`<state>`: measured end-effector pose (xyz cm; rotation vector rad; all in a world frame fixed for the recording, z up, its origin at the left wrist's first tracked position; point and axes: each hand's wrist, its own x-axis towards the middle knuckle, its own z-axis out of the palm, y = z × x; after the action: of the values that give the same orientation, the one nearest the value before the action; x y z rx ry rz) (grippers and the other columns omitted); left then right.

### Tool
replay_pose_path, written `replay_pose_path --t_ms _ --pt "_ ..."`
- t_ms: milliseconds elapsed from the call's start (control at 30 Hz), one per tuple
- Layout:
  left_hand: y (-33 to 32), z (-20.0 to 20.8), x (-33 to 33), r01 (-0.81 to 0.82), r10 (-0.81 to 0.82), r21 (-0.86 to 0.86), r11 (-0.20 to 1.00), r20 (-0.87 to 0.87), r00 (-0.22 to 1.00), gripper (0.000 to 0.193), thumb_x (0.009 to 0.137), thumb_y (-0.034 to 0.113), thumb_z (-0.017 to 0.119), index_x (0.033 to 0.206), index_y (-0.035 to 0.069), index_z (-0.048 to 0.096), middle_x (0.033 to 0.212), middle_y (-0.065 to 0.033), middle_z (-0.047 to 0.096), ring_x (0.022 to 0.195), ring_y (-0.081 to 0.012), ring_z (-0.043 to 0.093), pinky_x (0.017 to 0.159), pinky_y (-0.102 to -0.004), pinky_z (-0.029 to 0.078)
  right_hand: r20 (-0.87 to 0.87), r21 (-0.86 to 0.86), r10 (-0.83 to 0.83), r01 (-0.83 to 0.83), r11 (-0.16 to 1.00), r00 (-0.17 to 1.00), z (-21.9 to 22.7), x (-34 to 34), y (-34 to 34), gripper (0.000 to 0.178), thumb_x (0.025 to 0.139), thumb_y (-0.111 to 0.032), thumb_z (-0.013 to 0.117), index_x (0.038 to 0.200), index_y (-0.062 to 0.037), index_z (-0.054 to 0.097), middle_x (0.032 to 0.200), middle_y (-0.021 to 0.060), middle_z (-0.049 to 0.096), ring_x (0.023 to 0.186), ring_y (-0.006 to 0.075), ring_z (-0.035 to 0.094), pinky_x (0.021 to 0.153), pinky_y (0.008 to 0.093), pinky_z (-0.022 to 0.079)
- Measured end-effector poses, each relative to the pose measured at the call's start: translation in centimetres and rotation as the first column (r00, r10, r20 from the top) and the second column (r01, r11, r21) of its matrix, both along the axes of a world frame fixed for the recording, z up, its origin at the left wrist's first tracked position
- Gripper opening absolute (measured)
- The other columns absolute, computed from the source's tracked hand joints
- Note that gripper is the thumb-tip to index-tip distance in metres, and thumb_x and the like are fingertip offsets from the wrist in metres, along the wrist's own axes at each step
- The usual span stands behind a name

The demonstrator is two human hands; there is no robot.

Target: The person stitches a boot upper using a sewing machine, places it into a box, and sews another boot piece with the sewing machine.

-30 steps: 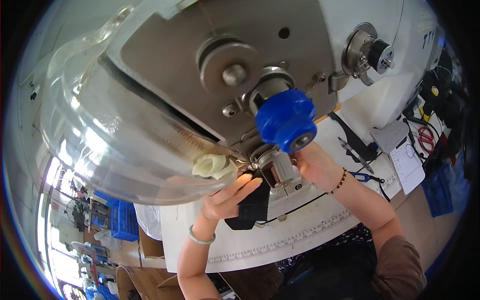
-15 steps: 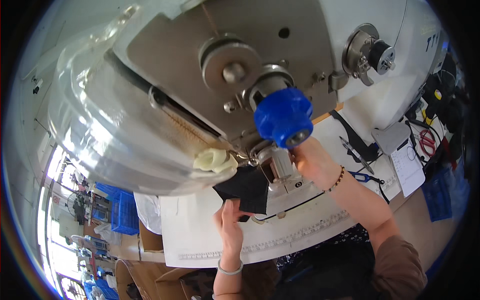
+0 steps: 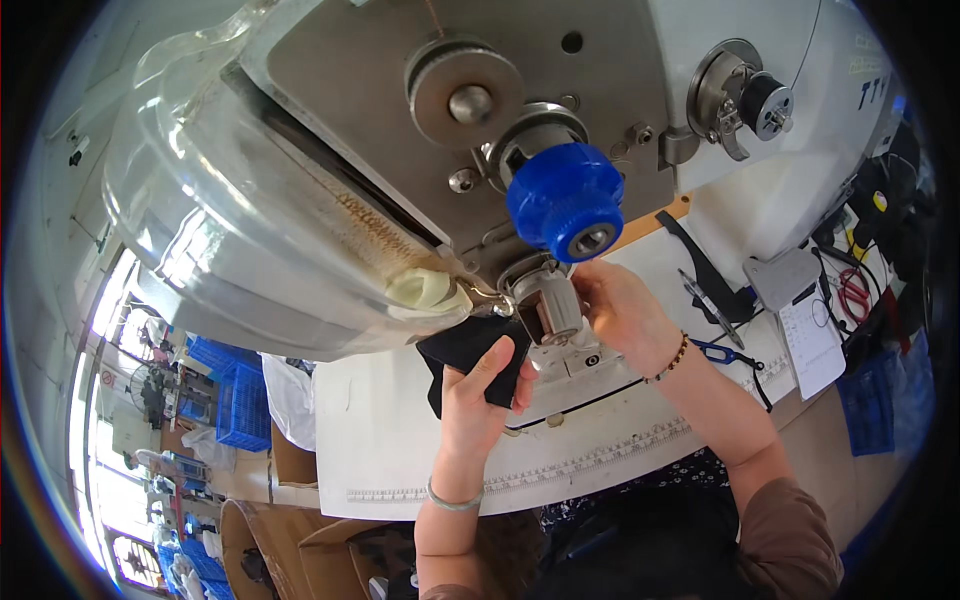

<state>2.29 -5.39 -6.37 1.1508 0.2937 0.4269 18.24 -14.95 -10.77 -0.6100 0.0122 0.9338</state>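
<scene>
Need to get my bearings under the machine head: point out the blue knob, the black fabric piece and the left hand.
blue knob (image 3: 565, 202), head view, middle of its ribbed body.
black fabric piece (image 3: 460, 350), head view, bare part above the fingers.
left hand (image 3: 478, 398), head view, back of the hand.

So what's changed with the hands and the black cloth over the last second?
The left hand dropped away from the black cloth toward the table edge, then came back up and now grips it below the presser area. The right hand stayed at the metal presser assembly; the blue knob is unchanged.

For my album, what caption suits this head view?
Left hand presses black fabric under a sewing machine's foot; right hand steadies it.
</scene>
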Motion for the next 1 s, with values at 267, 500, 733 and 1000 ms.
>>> replay_pose_path --t_ms 267,500,733,1000 --pt "2.3 0.6 0.6 0.144 -0.144 0.002 0.99 -0.019 0.989 0.02 0.086 0.015 0.057 0.087 -0.004 0.053 0.062 -0.013 0.056 0.041 -0.0185 0.05 0.034 -0.0266 0.038 0.061 0.065 -0.013 0.009 0.998 0.998 -0.1 -0.4 -1.3 0.028 0.086 -0.009 0.057 0.112 -0.0004 0.049 0.098 0.0045 0.056 0.09 0.0125 0.053 0.081 0.0243 0.043" --pt "2.8 0.6 0.7 0.182 -0.183 0.048 0.982 0.026 0.983 0.02 0.086 0.016 0.057 0.084 -0.004 0.053 0.061 -0.0129 0.056 0.042 -0.0205 0.052 0.035 -0.0279 0.039 0.045 0.099 0.041 -0.046 0.994 0.998 -0.9 0.1 -0.6 0.026 0.087 -0.012 0.058 0.11 -0.0015 0.051 0.097 0.0027 0.055 0.089 0.0106 0.052 0.08 0.0234 0.042" --pt "2.8 0.6 0.9 0.173 -0.179 0.092 0.981 0.051 0.983 0.02 0.087 0.015 0.056 0.082 -0.004 0.054 0.061 -0.0133 0.057 0.041 -0.0198 0.051 0.034 -0.0278 0.039 0.093 0.13 0.065 -0.077 0.989 0.994 -1.1 0.6 -0.1 0.021 0.087 -0.013 0.057 0.106 -0.0035 0.055 0.095 0.0006 0.057 0.087 0.0089 0.053 0.08 0.0234 0.041" --pt "3.0 0.6 1.3 0.155 -0.16 0.078 0.985 0.057 0.986 0.018 0.086 0.013 0.055 0.083 -0.004 0.055 0.06 -0.0129 0.057 0.042 -0.0195 0.052 0.034 -0.0283 0.04 0.138 0.104 0.05 -0.064 0.992 0.989 -0.9 0.8 0.4 0.019 0.086 -0.014 0.057 0.103 -0.0057 0.056 0.091 0.0012 0.061 0.085 0.0085 0.055 0.079 0.0222 0.037"
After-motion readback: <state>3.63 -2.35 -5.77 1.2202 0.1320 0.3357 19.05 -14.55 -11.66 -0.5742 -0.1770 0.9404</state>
